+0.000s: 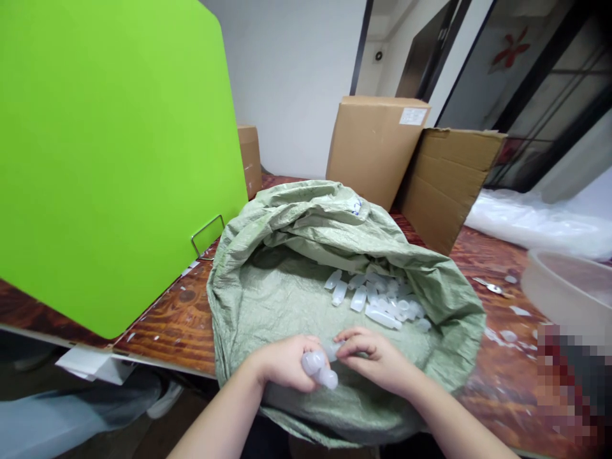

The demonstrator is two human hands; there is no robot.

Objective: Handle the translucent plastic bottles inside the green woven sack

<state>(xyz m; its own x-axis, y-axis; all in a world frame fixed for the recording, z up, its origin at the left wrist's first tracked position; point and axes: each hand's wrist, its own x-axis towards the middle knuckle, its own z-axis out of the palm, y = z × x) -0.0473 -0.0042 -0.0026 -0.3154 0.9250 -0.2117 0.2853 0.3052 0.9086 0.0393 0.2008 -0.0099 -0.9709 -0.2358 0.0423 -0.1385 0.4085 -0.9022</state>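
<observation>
While the left hand [289,363] grips translucent pieces [313,362], right hand [377,360] pinching another piece [333,350], over green sack [282,296]

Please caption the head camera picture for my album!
Left hand holds translucent plastic pieces, right hand alongside, over an open green sack holding more pieces.

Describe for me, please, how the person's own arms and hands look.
The left hand and right hand are both ungloved, and no rings can be made out on the fingers. The forearms are uncovered, with no sleeves, watches or bracelets visible.
</observation>
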